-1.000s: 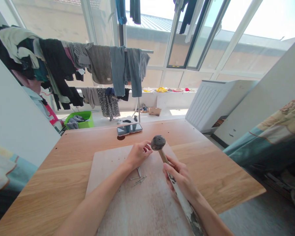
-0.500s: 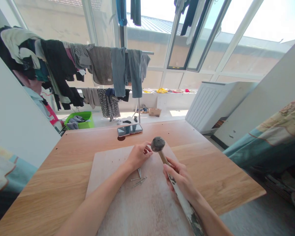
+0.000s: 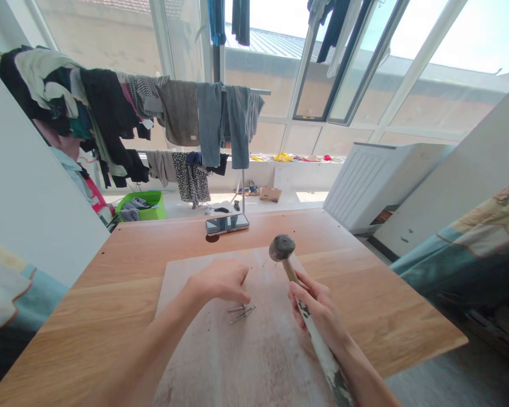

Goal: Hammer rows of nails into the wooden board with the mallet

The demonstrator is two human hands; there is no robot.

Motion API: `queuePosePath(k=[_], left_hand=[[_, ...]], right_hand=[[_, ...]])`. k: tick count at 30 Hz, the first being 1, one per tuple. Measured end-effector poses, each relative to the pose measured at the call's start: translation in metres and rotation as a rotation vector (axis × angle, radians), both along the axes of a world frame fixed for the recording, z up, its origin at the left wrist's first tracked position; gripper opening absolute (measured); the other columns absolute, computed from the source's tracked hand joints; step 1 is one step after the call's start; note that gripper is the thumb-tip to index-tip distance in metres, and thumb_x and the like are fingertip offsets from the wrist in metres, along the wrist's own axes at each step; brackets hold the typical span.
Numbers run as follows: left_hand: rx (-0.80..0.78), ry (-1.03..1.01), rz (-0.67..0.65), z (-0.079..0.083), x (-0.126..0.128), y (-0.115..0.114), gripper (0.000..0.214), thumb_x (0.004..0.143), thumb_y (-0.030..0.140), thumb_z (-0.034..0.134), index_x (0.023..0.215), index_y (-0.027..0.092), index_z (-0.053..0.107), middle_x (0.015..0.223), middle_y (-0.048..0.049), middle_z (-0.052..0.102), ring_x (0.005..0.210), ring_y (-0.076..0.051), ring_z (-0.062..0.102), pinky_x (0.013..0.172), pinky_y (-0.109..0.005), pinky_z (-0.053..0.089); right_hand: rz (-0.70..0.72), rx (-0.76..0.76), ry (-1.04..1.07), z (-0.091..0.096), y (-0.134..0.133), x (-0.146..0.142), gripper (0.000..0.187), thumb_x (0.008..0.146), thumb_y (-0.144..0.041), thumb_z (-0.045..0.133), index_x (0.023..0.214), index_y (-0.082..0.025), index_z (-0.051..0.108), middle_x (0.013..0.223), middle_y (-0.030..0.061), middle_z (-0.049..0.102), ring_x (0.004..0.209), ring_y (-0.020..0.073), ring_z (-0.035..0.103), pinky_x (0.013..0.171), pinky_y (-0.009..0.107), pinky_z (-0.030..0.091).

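My right hand (image 3: 316, 302) is wrapped round the pale, paint-worn handle of a mallet (image 3: 282, 247), its dark rounded head raised above the board. My left hand (image 3: 224, 281) hovers low over a whitish wooden board (image 3: 220, 362), fingers bent and the thumb apart from the index finger. Just below the left thumb lie several loose nails (image 3: 242, 314), partly covered by the hand. Toward the board's far side, left of the mallet head, a thin nail (image 3: 264, 263) appears to stand upright in the wood. Small dark holes or specks dot the board.
The board lies on a wooden table (image 3: 385, 294). A phone (image 3: 227, 224) rests near the table's far edge. Beyond are a clothes rack with laundry (image 3: 178, 113), a green basin (image 3: 142, 206) and a white ribbed cabinet (image 3: 369, 181). Curtains hang at both sides.
My left hand has drawn back from near the mallet head toward the loose nails. A thin upright nail now shows where its fingers were. The mallet stays held, slightly farther right in view.
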State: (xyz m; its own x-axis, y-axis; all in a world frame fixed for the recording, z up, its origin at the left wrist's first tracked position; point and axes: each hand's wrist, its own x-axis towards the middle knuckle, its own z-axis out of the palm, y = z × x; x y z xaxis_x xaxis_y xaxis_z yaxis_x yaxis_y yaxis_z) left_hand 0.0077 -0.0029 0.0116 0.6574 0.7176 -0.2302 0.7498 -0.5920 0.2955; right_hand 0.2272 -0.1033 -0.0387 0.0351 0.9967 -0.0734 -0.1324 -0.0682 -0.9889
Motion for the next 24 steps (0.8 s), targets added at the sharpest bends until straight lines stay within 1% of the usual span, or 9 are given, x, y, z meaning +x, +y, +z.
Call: queuePosePath(k=[3, 5, 8, 11, 14, 17, 21, 22, 24], left_hand=[[0.042, 0.087, -0.051, 0.007, 0.009, -0.015, 0.011, 0.068, 0.027, 0.07, 0.071, 0.02, 0.061, 0.073, -0.0064, 0.069, 0.065, -0.024, 0.063, 0.051, -0.03, 0.036], [0.04, 0.104, -0.118, 0.007, 0.018, -0.023, 0.007, 0.068, 0.018, 0.066, 0.075, 0.018, 0.063, 0.077, -0.0089, 0.071, 0.067, -0.025, 0.065, 0.052, -0.03, 0.037], [0.053, 0.088, -0.214, 0.003, 0.028, -0.031, 0.013, 0.069, 0.008, 0.061, 0.079, 0.017, 0.064, 0.08, -0.0109, 0.073, 0.07, -0.026, 0.068, 0.053, -0.031, 0.039], [0.03, 0.05, -0.246, -0.002, 0.029, -0.031, 0.013, 0.067, 0.007, 0.062, 0.075, 0.017, 0.063, 0.078, -0.0093, 0.072, 0.07, -0.025, 0.067, 0.054, -0.031, 0.039], [-0.063, -0.053, -0.226, -0.008, 0.022, -0.019, 0.013, 0.064, 0.01, 0.067, 0.072, 0.018, 0.063, 0.076, -0.0048, 0.069, 0.07, -0.022, 0.063, 0.053, -0.029, 0.038], [-0.227, -0.358, -0.153, -0.019, 0.013, 0.002, 0.016, 0.065, 0.01, 0.065, 0.078, 0.019, 0.066, 0.073, 0.0006, 0.065, 0.067, -0.016, 0.06, 0.055, -0.024, 0.042], [-0.249, -0.872, 0.173, -0.041, 0.007, 0.029, 0.008, 0.075, 0.015, 0.063, 0.083, 0.016, 0.066, 0.076, -0.0005, 0.067, 0.072, -0.013, 0.062, 0.07, -0.025, 0.05], [-0.249, -0.95, 0.233, -0.046, 0.007, 0.032, 0.008, 0.077, 0.019, 0.065, 0.083, 0.015, 0.066, 0.079, -0.0017, 0.068, 0.074, -0.014, 0.064, 0.073, -0.026, 0.051], [-0.263, -1.01, 0.263, -0.057, 0.007, 0.035, 0.011, 0.078, 0.023, 0.067, 0.084, 0.015, 0.067, 0.081, -0.0033, 0.071, 0.076, -0.015, 0.065, 0.076, -0.027, 0.053]], right_hand=[[0.018, 0.004, -0.004, -0.003, 0.0, 0.001, 0.043, 0.089, -0.046, 0.07, 0.124, -0.021, 0.068, 0.063, -0.0077, 0.054, 0.034, 0.0048, 0.046, 0.03, 0.016, 0.036], [0.022, 0.002, -0.006, -0.004, 0.001, 0.001, 0.043, 0.089, -0.046, 0.07, 0.124, -0.021, 0.068, 0.064, -0.0073, 0.055, 0.034, 0.0048, 0.047, 0.03, 0.016, 0.036], [0.025, 0.004, -0.011, -0.004, 0.002, 0.001, 0.044, 0.089, -0.047, 0.07, 0.124, -0.02, 0.068, 0.064, -0.007, 0.056, 0.035, 0.0051, 0.048, 0.031, 0.016, 0.037], [0.018, 0.01, -0.017, -0.004, 0.002, 0.001, 0.042, 0.09, -0.046, 0.07, 0.123, -0.02, 0.068, 0.064, -0.0072, 0.055, 0.035, 0.0049, 0.048, 0.032, 0.016, 0.037], [0.017, 0.008, -0.023, -0.003, 0.002, 0.001, 0.043, 0.09, -0.045, 0.07, 0.124, -0.02, 0.067, 0.063, -0.0074, 0.054, 0.035, 0.0051, 0.047, 0.031, 0.016, 0.037], [0.014, 0.008, -0.027, -0.002, 0.002, 0.0, 0.045, 0.089, -0.046, 0.07, 0.126, -0.02, 0.066, 0.063, -0.0073, 0.053, 0.034, 0.0051, 0.046, 0.03, 0.016, 0.035], [0.017, 0.01, -0.025, 0.0, 0.002, 0.0, 0.045, 0.089, -0.046, 0.07, 0.125, -0.019, 0.067, 0.063, -0.0068, 0.054, 0.035, 0.0051, 0.046, 0.032, 0.017, 0.036], [0.018, 0.009, -0.024, 0.0, 0.002, 0.0, 0.045, 0.089, -0.046, 0.07, 0.125, -0.019, 0.067, 0.063, -0.0066, 0.054, 0.035, 0.0052, 0.047, 0.032, 0.017, 0.036], [0.02, 0.007, -0.023, 0.001, 0.002, 0.0, 0.045, 0.089, -0.046, 0.07, 0.125, -0.018, 0.067, 0.063, -0.0067, 0.054, 0.035, 0.0053, 0.047, 0.033, 0.017, 0.035]])
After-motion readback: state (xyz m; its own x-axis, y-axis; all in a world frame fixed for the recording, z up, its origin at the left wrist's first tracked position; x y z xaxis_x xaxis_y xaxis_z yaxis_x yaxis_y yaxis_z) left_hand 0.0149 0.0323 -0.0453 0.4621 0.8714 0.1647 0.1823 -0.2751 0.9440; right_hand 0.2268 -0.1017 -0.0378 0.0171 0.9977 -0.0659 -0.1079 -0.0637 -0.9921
